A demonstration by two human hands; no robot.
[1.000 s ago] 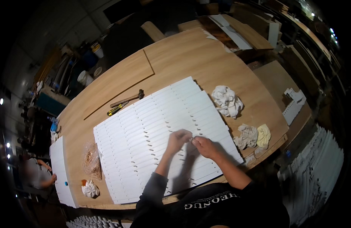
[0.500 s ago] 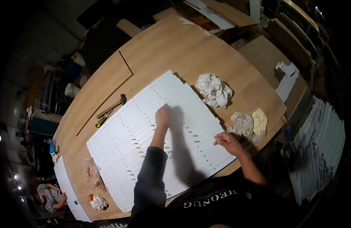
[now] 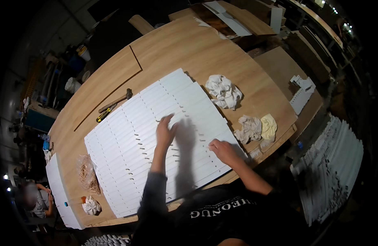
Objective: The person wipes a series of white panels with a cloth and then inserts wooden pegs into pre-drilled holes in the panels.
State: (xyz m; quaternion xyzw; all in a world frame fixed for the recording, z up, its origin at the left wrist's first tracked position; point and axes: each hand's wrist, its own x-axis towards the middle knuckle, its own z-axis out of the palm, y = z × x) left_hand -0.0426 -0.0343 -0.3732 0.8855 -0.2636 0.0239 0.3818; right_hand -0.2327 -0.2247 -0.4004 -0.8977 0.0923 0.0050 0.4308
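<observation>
White panels (image 3: 127,119) lie side by side on the wooden table, crossed by rows of small holes. Short wooden dowels (image 3: 144,153) stick out of some holes, several of them in lines around my hands. My left hand (image 3: 165,132) hovers over the middle of the panels, thumb and fingers apart, nothing seen in it. Closer to the right edge, my right hand (image 3: 224,151) has its fingers curled and tips together just above the panels, near a row of holes. Whatever those fingertips hold, if anything, is too small to make out.
Left of the panels are a hammer (image 3: 117,100), a yellow-black tool (image 3: 105,115) and a clear bag of dowels (image 3: 87,174). Crumpled white cloth (image 3: 223,92) and other rags (image 3: 250,129) lie right. Stacked white strips (image 3: 330,172) stand beyond the table (image 3: 254,82). Another person (image 3: 41,201) is far left.
My left hand has opened from a closed shape and come slightly nearer. My right hand has moved left, from the panels' edge to over the panels. The view has shifted slightly.
</observation>
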